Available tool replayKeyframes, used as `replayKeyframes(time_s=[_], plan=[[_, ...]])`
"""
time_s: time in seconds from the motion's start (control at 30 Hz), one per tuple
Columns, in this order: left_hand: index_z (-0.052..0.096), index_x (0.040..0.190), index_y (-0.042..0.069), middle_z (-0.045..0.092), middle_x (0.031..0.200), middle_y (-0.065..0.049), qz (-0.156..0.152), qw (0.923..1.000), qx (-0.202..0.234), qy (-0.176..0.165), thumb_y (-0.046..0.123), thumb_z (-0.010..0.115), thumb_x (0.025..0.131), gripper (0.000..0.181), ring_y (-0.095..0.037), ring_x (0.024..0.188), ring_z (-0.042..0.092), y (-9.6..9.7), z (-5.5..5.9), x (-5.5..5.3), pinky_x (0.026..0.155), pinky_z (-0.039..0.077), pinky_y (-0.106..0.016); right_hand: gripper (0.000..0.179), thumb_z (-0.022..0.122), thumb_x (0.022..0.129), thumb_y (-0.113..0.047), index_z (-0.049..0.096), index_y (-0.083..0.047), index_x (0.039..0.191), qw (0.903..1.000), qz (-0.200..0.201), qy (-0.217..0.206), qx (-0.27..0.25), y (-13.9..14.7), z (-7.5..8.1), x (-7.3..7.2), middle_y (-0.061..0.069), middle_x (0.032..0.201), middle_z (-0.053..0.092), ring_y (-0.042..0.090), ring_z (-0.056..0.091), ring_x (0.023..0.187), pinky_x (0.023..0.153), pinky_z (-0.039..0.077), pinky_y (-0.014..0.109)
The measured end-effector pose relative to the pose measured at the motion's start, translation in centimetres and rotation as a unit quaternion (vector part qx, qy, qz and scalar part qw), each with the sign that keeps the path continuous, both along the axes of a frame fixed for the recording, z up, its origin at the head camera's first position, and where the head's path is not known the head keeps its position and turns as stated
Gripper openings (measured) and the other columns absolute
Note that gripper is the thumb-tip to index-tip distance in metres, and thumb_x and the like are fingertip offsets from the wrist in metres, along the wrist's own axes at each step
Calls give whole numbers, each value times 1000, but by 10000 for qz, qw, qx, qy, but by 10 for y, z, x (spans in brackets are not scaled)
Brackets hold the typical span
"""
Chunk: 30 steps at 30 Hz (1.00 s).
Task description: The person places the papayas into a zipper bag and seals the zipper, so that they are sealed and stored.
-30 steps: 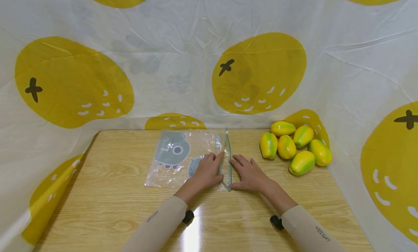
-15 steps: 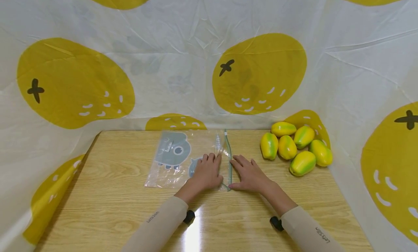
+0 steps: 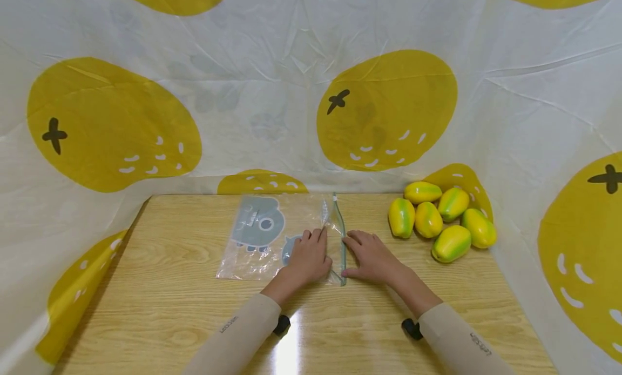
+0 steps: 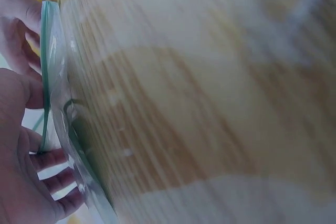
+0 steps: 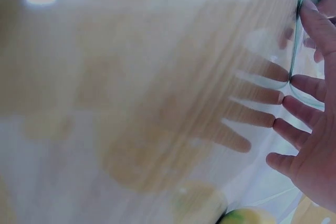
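Observation:
A clear zip bag (image 3: 272,264) with blue-grey cartoon animal prints lies flat on the table, its green zip edge (image 3: 343,256) facing right. My left hand (image 3: 307,256) rests on the bag close to its mouth, fingers pressing on the film. On the other side of the zip edge is my right hand (image 3: 371,259), with its thumb and index fingertips at the green strip. In the right wrist view the fingers (image 5: 299,109) of that hand are spread, tips down at the tabletop. The left wrist view shows the mouth's two layers (image 4: 79,140) standing apart.
Several yellow-green papaya-like fruits (image 3: 428,219) sit in a cluster at the table's back right. Behind and beside the wooden table (image 3: 170,310) hangs a white cloth (image 3: 257,115) printed with big yellow fruits. Light glares off the tabletop between the forearms.
My left index finger has drawn slightly left and down over the film. My right thumb has shifted a little up along the zip edge. The bag stays in about the same place.

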<state>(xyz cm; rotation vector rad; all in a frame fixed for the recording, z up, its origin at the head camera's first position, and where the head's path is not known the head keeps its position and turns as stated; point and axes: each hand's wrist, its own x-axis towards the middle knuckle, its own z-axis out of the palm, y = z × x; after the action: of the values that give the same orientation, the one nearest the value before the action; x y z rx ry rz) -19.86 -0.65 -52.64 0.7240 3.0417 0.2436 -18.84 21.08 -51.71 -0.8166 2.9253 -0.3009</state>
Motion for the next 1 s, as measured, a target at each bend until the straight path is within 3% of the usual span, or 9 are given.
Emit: replayKeyframes(time_s=[0.17,0.33,0.6,0.8,1.0], plan=[[36,159,4,51,152,-10,-50,10000,66,-18,40,55,98,73,-31,128,51,-3,-1,0,97,49,-47,74,77,91,-48,55,-4,147,9997,114,137,-157,2,1,-10,20,147,53,41,51,134,109,44,59],[35,161,6,49,154,-9,-141,9998,108,-3,45,56,97,77,-31,128,51,-4,-3,-1,95,50,-48,68,76,94,-39,54,-4,147,9989,142,322,-312,2,6,-20,21,145,54,42,55,128,100,51,61],[36,160,7,51,154,-7,-196,9997,136,4,41,59,95,77,-29,125,52,-6,-4,-2,93,51,-47,72,75,95,-34,47,3,151,9982,286,415,-328,3,6,-37,25,153,49,45,51,137,111,43,61],[36,160,6,51,154,-6,-261,9995,204,5,27,59,89,78,-28,123,52,-7,-5,-3,91,50,-45,72,75,95,-35,49,5,149,9974,360,601,-164,3,3,-43,25,152,51,44,52,136,110,45,59],[35,161,6,51,153,-4,-307,9994,180,14,27,60,87,80,-27,122,52,-8,-5,-4,90,51,-44,73,74,95,-38,50,5,149,9977,328,575,-145,4,0,-46,24,151,52,44,51,137,111,44,58]])
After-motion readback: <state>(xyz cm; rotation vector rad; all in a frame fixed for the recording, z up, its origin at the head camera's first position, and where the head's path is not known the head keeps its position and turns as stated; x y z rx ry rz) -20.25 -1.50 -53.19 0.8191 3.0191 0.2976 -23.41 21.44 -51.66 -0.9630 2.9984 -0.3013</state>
